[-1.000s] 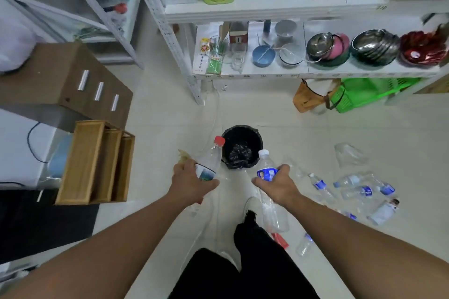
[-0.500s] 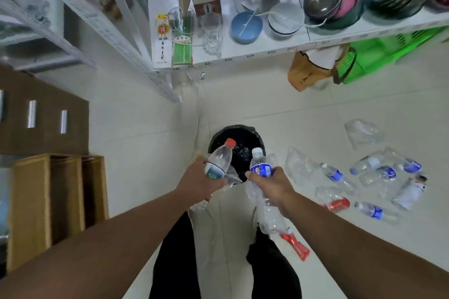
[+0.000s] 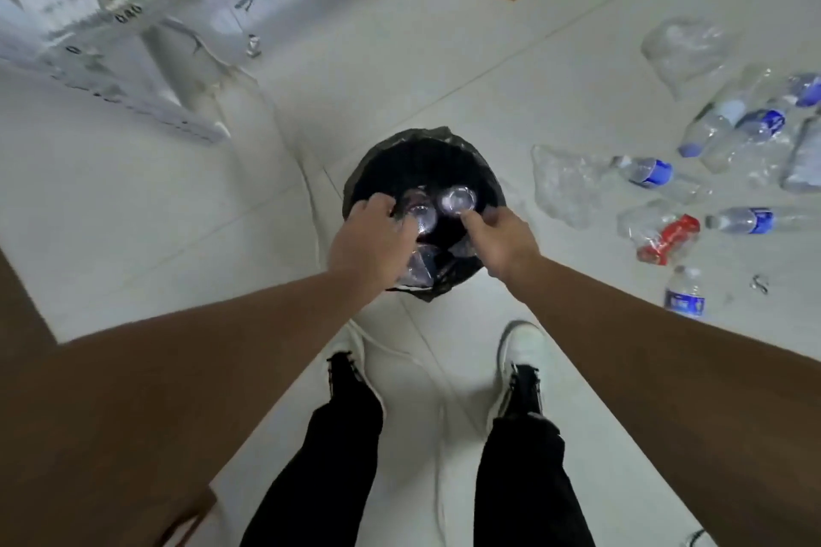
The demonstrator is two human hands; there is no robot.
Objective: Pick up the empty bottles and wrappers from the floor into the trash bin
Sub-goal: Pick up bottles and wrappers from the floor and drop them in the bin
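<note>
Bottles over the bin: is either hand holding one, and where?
Cannot tell. Left hand and right hand touch two upended bottles standing in the bin; any grip is hidden.

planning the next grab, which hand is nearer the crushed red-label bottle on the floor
Right. The right hand is over the trash bin on the side facing the red-label bottle; the left hand is over the bin's far side, farther away.

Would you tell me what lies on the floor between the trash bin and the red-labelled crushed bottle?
In the head view, a crumpled clear plastic wrapper lies on the tiles between the trash bin and the red-labelled bottle.
</note>
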